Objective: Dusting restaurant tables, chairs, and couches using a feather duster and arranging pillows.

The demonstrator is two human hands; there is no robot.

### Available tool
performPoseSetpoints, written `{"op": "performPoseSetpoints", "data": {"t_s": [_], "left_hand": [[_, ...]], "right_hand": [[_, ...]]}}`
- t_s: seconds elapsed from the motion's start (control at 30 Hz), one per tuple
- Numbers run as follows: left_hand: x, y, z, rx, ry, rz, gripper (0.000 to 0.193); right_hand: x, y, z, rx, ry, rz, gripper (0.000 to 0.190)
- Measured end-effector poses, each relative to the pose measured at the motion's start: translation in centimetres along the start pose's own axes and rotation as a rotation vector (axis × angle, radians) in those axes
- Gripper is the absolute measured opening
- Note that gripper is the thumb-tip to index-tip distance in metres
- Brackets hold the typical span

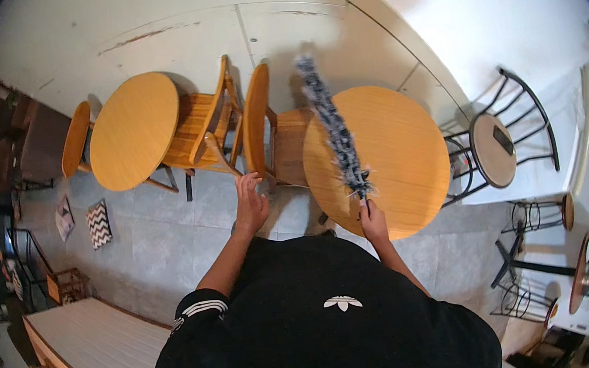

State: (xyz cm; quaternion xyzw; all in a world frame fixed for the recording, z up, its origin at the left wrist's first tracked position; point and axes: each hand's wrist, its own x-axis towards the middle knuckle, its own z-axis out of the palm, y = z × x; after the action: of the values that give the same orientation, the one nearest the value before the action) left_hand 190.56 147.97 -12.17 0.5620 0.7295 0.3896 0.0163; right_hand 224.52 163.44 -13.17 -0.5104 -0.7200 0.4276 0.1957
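My right hand [373, 221] is closed on the handle of a fluffy grey duster [336, 128], whose long head reaches away over the round wooden table [402, 153] and past its far edge towards the wall. My left hand [251, 203] is raised beside the lower end of the back of a wooden chair [256, 116], its fingers partly spread and the fingertips at the chair; whether they touch it I cannot tell. That chair's seat [292, 148] lies between its back and the table.
A second wooden chair [197, 124] and round table [134, 132] stand to the left along the pale wall [170, 44]. Right of the near table is a metal-framed chair [492, 158] with a dark phone-like object [503, 141] on it. Two cushions [99, 223] lie on the tiled floor; a padded bench [98, 344] is lower left.
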Motion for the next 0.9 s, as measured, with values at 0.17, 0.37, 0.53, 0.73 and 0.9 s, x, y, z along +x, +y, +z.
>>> {"op": "performPoseSetpoints", "data": {"t_s": [0.17,0.37,0.53,0.73,0.9], "left_hand": [[-1.9,-5.8,-3.6,0.093,0.102,-0.126,0.06],[-0.3,-13.9,-9.4,0.21,0.018,-0.254,0.071],[4.2,-20.7,-10.0,0.178,-0.089,-0.511,0.086],[10.3,-25.7,-7.2,0.084,-0.411,-0.591,0.058],[10.5,-26.7,-5.8,0.085,-0.37,-0.499,0.024]], "right_hand": [[1.3,-9.0,5.2,-0.216,-0.124,-0.176,0.034],[9.6,-24.1,5.0,-0.681,-0.181,-0.46,0.03],[17.8,-38.0,6.5,-1.21,-0.132,-0.636,0.022],[17.9,-51.0,11.5,-1.573,-0.355,-0.842,0.022],[19.8,-57.8,13.1,-1.652,-0.541,-0.755,0.016]]}}
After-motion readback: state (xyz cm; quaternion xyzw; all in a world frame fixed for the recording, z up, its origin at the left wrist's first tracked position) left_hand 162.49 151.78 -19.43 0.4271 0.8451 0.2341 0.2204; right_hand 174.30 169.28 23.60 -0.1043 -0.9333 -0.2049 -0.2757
